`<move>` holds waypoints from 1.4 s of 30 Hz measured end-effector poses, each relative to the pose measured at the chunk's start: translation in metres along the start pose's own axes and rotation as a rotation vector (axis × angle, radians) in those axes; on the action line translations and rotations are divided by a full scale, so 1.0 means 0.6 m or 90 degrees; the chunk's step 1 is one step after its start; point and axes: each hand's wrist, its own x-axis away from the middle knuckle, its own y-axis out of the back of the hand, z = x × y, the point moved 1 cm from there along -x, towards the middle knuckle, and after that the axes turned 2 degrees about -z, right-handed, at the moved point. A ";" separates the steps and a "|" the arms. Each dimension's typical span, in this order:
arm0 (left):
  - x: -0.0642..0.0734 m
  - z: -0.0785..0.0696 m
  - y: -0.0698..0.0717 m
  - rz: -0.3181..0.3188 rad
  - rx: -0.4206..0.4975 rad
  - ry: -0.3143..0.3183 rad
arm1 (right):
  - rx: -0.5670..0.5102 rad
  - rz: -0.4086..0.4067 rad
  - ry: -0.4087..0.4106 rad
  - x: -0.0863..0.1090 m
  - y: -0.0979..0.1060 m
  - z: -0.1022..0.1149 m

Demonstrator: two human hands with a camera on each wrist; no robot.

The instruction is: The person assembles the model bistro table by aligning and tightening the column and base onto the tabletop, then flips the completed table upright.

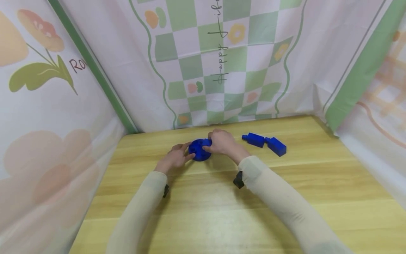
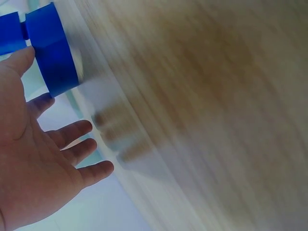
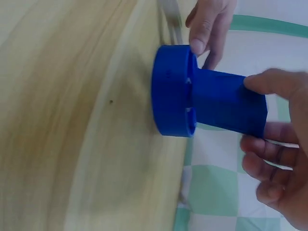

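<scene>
A round blue disc (image 1: 200,156) with notched openings in its top lies flat on the wooden table. My left hand (image 1: 173,158) holds its left edge, thumb and index finger at the rim, while the other fingers (image 2: 79,151) spread away from it. A blue rectangular block (image 3: 228,102) stands on the disc's top, its lower end at the notches. My right hand (image 1: 223,143) grips the block's upper end between thumb and fingers. In the head view that hand hides most of the block.
Two more blue blocks (image 1: 255,140) (image 1: 276,146), each with a small knob at one end, lie to the right of my right hand. Behind the table (image 1: 203,211) hangs a green-and-white checked cloth (image 1: 215,70), with printed cloth (image 1: 57,141) at the left side.
</scene>
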 end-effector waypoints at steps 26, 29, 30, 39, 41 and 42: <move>-0.001 0.000 -0.006 -0.002 0.004 0.009 | -0.006 0.005 0.097 0.001 -0.012 0.008; 0.000 -0.001 -0.006 -0.005 -0.002 0.003 | 0.004 -0.002 0.117 0.000 -0.013 0.008; 0.000 -0.001 -0.005 -0.006 -0.003 0.002 | 0.008 -0.003 0.120 -0.001 -0.013 0.009; 0.002 -0.003 -0.004 -0.001 -0.004 -0.001 | -0.017 0.012 0.080 -0.011 -0.015 0.015; 0.002 -0.003 -0.003 -0.001 -0.006 0.001 | -0.023 0.012 0.084 -0.013 -0.016 0.015; 0.002 -0.004 -0.003 -0.001 -0.006 0.005 | -0.023 0.009 0.085 -0.014 -0.016 0.015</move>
